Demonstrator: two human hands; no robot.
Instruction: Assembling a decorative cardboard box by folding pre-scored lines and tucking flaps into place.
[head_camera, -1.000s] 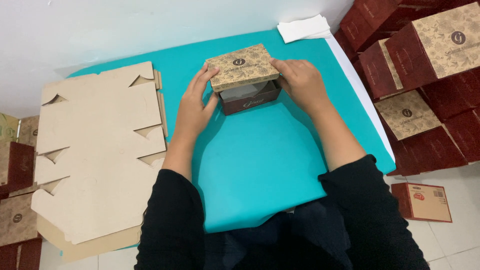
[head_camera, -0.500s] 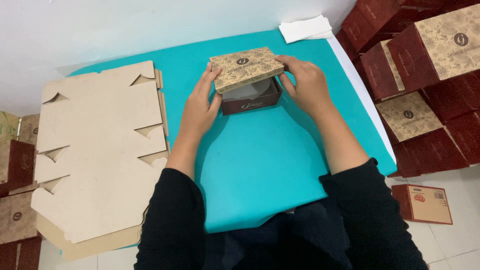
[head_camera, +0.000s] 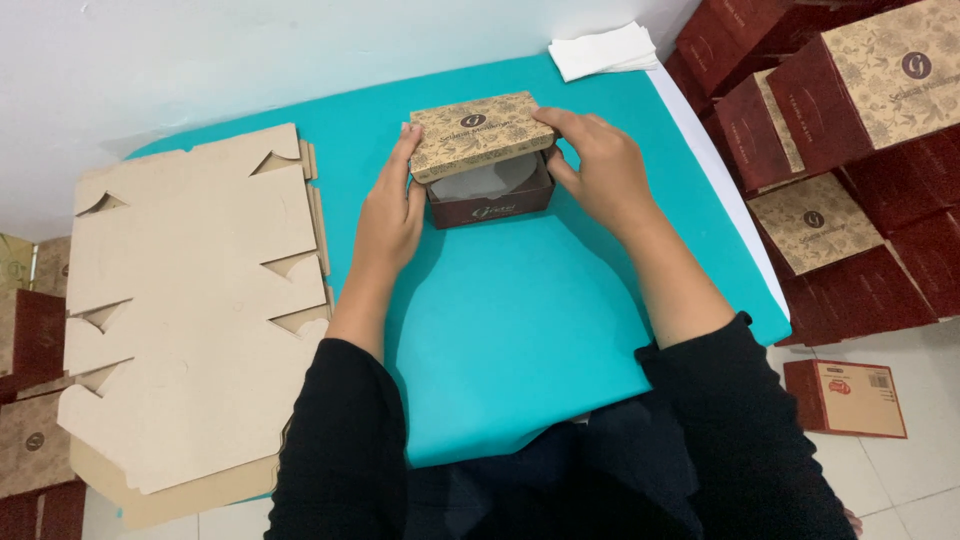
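Holding small maroon box (head_camera: 488, 205) at far middle of teal counter (head_camera: 520, 320): left hand (head_camera: 392, 212) grip clamped on left side, right hand (head_camera: 598, 172) grip clamped on right side. Patterned tan lid (head_camera: 476, 134) part-raised. Flat cardboard blanks (head_camera: 190, 300) left of box; white paper (head_camera: 603, 50) beyond it.

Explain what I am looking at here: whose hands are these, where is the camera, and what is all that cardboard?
There is no machine here, only a person at work. The camera sits on the person's head and looks down, so both arms in black sleeves reach away from you. The left hand and right hand hold a small box from either side; it has dark red walls and a tan patterned lid that stands partly open. It rests on a turquoise table. At the left lies a stack of flat, unfolded cardboard blanks. White paper sheets lie at the far edge, and finished boxes are piled at the right.
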